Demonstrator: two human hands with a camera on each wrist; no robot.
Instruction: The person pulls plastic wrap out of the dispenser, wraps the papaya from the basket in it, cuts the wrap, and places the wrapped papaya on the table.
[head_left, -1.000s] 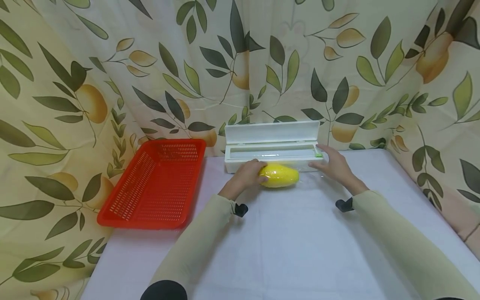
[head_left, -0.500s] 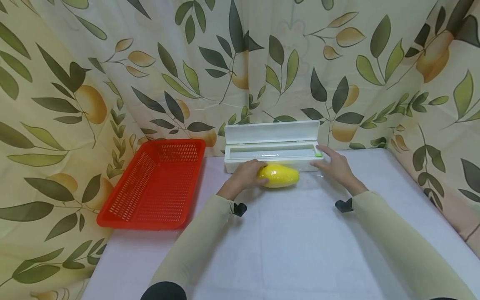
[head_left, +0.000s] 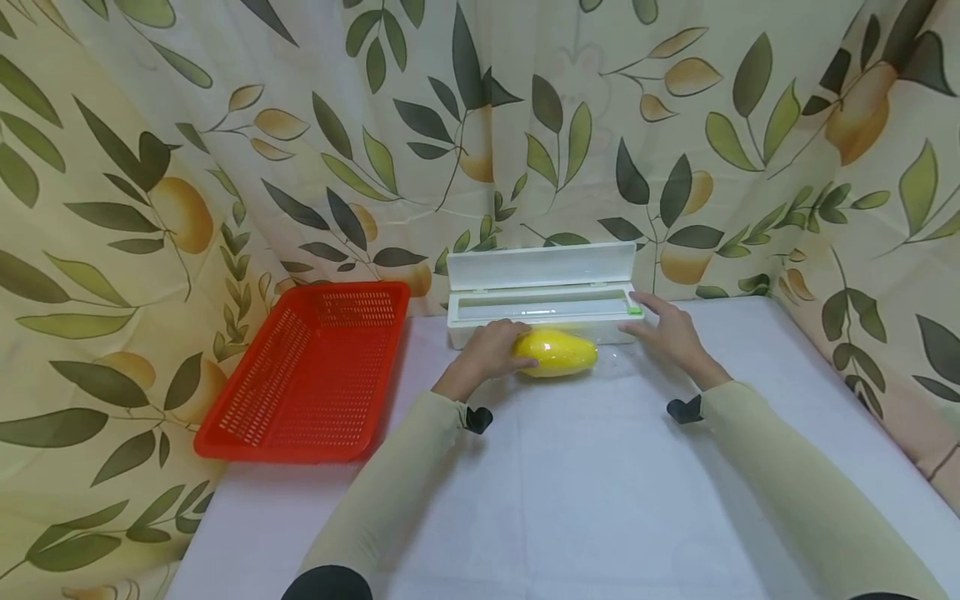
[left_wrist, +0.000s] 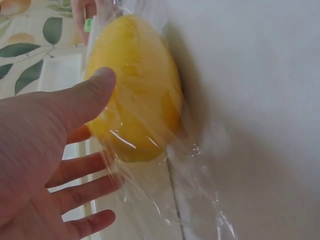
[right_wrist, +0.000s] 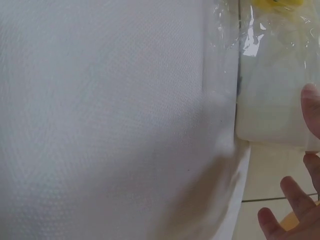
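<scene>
A long yellow fruit (head_left: 557, 352), mango- or papaya-like and wrapped in clear cling film (left_wrist: 165, 185), lies against the front of a white cling film dispenser (head_left: 540, 331). My left hand (head_left: 491, 357) holds the fruit's left end, its thumb on the near side and the index finger partly hidden behind. In the left wrist view the other fingers spread loosely beside the film. My right hand (head_left: 671, 333) grips the dispenser's right end, thumb at the front face and index finger by the green slider (head_left: 634, 310). The dispenser's lid (head_left: 542, 265) stands raised at the back.
A red plastic basket (head_left: 307, 383) with perforated sides stands at the left of the table. The white cloth-covered table (head_left: 592, 500) extends toward me. A leaf-and-fruit patterned curtain (head_left: 555, 183) hangs right behind the dispenser and along both sides.
My left thumb has shifted slightly toward the near side of the fruit. The fruit, the dispenser and my right hand keep their places.
</scene>
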